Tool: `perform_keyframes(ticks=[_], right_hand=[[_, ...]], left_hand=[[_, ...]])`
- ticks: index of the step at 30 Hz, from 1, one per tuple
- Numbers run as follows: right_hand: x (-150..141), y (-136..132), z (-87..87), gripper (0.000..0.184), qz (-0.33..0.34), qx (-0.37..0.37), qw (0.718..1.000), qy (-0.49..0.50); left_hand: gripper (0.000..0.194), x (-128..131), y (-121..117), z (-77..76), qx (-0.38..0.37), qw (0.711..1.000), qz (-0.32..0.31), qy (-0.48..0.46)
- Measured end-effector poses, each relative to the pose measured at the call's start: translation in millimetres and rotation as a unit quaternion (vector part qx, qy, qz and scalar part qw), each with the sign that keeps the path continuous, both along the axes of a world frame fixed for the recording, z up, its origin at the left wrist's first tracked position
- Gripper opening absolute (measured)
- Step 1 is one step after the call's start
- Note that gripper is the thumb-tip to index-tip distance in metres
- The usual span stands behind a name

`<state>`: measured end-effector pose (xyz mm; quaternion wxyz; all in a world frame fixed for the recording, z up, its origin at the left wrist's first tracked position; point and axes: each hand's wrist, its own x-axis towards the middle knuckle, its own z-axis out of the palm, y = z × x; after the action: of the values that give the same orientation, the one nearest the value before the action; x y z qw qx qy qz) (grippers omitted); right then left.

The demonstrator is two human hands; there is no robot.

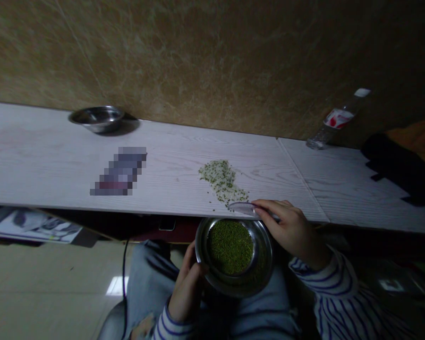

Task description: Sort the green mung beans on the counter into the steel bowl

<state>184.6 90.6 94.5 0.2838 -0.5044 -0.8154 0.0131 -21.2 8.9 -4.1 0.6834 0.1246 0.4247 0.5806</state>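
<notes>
My right hand (286, 224) is closed on a thin, flat, purplish-grey comb (242, 208), judging by its shape; its edge rests at the front of the white table (170, 182). Just beyond the tip lies a spread of green mung beans mixed with white grains (221, 179), which look like rice. Below the table edge, over my lap, a metal bowl (264, 257) holds many mung beans (230, 245). My left hand (191, 278) grips the left side of its rim, thumb on top and fingers partly hidden underneath.
Another metal bowl (98, 123) stands by the wall at the back left. A blurred-out flat object (120, 172) lies in front of it. At the right stand a plastic bottle (335, 120) and dark cloth (403, 165). A shelf below holds a phone-like object (167, 224).
</notes>
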Motion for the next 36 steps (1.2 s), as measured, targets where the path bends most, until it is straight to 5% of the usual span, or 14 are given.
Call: perform_keyframes(ticks=[36], right_hand=[[-5.6,3.6,-2.1,0.020,-0.021,0.001,1.000,0.018]], left_hand=[[0.050,-2.3,0.2,-0.4,0.003,1.000,0.008,0.021]])
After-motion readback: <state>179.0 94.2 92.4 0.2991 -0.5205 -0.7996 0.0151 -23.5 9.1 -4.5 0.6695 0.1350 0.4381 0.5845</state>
